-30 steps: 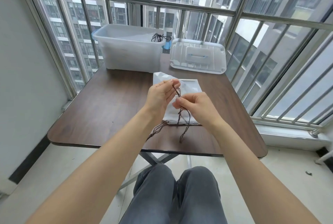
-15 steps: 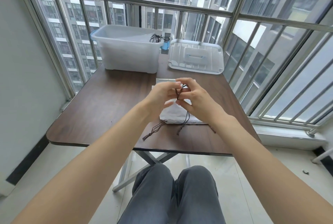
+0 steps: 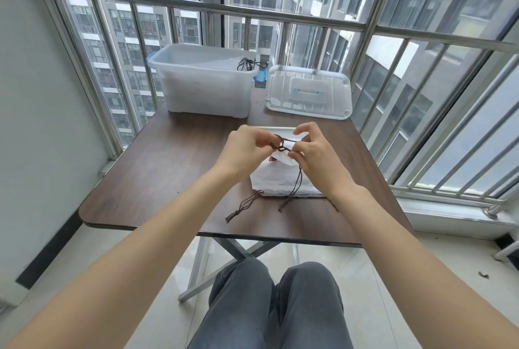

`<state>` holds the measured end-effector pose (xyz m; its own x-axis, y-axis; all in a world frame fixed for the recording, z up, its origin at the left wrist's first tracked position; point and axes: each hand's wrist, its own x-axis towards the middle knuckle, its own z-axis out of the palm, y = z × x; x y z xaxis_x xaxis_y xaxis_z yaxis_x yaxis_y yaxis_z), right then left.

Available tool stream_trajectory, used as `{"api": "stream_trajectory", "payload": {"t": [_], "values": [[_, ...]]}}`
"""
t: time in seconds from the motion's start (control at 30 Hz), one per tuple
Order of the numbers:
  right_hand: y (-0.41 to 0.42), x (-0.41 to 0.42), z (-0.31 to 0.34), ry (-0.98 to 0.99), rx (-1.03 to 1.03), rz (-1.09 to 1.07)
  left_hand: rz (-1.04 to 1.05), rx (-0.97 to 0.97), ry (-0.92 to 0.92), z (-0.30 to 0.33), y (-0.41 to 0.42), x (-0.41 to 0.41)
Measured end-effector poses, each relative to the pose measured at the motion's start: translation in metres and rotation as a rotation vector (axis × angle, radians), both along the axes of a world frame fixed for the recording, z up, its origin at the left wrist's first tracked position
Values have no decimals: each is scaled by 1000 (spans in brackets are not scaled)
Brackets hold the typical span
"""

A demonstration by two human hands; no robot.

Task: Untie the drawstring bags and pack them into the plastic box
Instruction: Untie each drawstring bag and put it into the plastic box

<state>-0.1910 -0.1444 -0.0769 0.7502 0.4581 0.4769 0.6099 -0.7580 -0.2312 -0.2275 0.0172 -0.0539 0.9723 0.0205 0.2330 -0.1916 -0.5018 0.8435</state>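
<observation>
A white drawstring bag (image 3: 276, 180) lies on the brown table (image 3: 168, 168), partly under my hands. Its dark brown drawstring (image 3: 283, 146) runs between my two hands in a knotted loop, and loose ends trail toward the table's near edge (image 3: 244, 206). My left hand (image 3: 247, 149) pinches the cord at the knot. My right hand (image 3: 314, 154) pinches the cord on the other side, just above the bag. The translucent plastic box (image 3: 207, 87) stands open at the back of the table, with a dark cord (image 3: 247, 63) hanging over its right rim.
The box's clear lid (image 3: 309, 93) lies flat to the right of the box. A metal railing (image 3: 280, 11) with vertical bars runs behind and to the right of the table. A white wall is on the left. My knees (image 3: 269, 306) are below the table's near edge.
Both hands have shifted slightly farther over the bag and moved a little apart, drawing the knotted cord taut between them. The bag itself stays put.
</observation>
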Motion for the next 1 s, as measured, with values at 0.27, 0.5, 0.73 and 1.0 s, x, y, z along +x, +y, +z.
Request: {"api": "stream_trajectory", "payload": {"t": [0.27, 0.5, 0.73, 1.0], "values": [[7, -4, -15, -154, 123, -153, -16, 839, -206, 9, -5, 2], [12, -9, -15, 170, 484, -121, -133, 622, -405, 0, 3, 5], [13, -7, -15, 449, 492, -133, -202, 190, -298, -4, 1, 0], [15, -3, -15, 437, 526, -235, -118, -455, -13, -1, 4, -1]]}}
